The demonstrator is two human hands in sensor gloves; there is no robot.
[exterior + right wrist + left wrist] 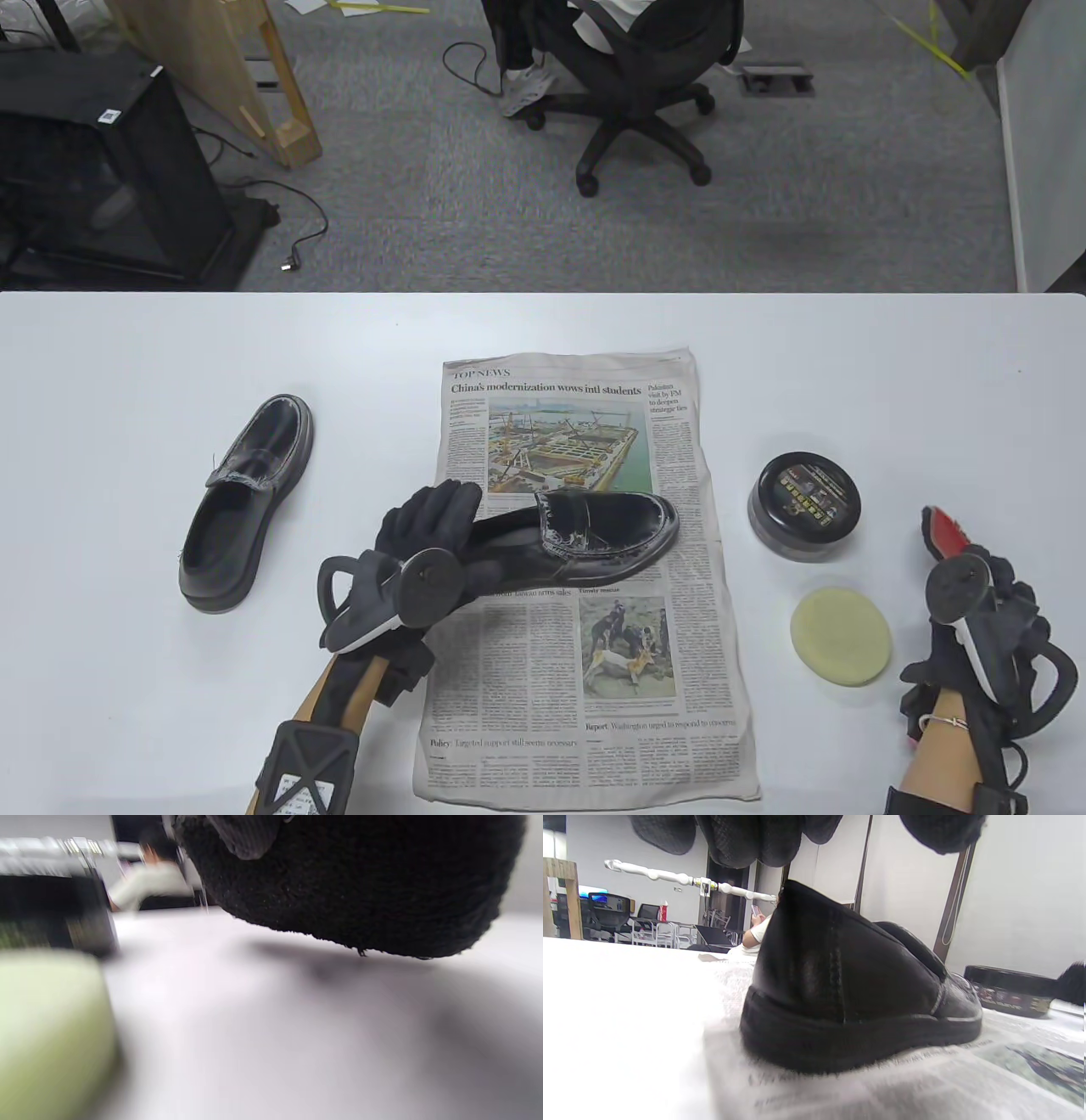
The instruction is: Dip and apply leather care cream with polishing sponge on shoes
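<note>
While sponge [841, 637] lies beside right hand [984, 628].

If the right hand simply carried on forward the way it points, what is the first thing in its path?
Probably nothing. The right hand lies to the right of the sponge and the cream tin, pointing toward the table's far edge; only bare tabletop shows ahead of it. The exact heading is hard to judge.

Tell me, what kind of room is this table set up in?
Most likely an office or lab workspace, not a shoe shop. Beyond the white table there is grey carpet and a black swivel office chair with someone seated. The left wrist view shows more chairs and desks behind.
</note>
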